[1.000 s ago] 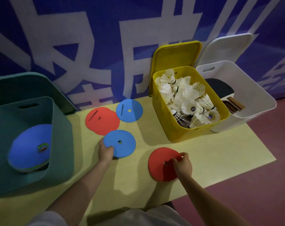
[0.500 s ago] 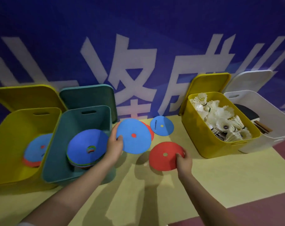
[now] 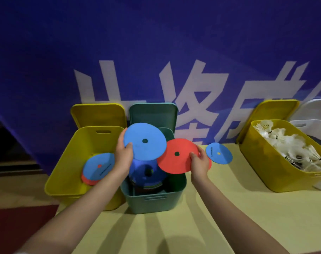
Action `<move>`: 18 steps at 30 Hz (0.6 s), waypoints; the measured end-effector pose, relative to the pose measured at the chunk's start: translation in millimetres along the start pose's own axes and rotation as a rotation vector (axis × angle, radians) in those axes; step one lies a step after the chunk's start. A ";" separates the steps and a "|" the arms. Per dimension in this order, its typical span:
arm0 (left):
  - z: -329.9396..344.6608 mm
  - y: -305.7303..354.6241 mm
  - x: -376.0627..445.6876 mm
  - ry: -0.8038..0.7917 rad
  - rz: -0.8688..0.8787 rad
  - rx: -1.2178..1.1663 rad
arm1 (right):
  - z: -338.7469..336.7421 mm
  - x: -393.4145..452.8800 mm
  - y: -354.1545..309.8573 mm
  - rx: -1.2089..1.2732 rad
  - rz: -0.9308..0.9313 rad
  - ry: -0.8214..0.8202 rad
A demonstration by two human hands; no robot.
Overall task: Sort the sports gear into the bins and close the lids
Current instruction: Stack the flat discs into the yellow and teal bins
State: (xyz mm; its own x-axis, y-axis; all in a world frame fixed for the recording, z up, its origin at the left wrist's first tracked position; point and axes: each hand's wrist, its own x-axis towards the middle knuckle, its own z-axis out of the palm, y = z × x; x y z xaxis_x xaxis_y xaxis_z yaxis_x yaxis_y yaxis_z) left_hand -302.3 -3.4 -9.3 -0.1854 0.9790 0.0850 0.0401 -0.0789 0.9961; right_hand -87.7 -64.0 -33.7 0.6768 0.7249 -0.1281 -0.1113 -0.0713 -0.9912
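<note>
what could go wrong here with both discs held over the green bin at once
The blue disc in the left hand overlaps the red disc in the right hand, so they may knock together and slip. The green bin already holds a tilted stack, so new discs might slide off or wedge. One blue disc on the table could get forgotten.

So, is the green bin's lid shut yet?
No, the green lid stands upright behind the open green bin.

Dim, soft-focus wide-angle view; edges bow, forked arm shadows fall forward
</note>
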 end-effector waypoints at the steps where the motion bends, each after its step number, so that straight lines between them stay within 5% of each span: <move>1: -16.0 -1.6 6.9 0.029 0.009 0.015 | 12.0 -7.1 0.8 -0.009 -0.009 -0.034; 11: -154.9 -28.2 71.4 0.258 -0.118 0.179 | 118.9 -29.8 7.7 -0.054 -0.047 -0.204; 18: -174.2 -75.8 96.5 0.192 -0.307 0.323 | 168.7 -20.8 16.0 -0.122 -0.040 -0.257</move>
State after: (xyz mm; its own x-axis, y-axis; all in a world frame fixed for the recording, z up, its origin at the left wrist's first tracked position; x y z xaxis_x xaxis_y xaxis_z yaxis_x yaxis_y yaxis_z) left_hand -494.2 64.3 -72.3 -0.4128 0.8933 -0.1780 0.2524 0.2999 0.9200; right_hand -226.3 35.3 -41.4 0.4709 0.8774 -0.0918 0.0107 -0.1098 -0.9939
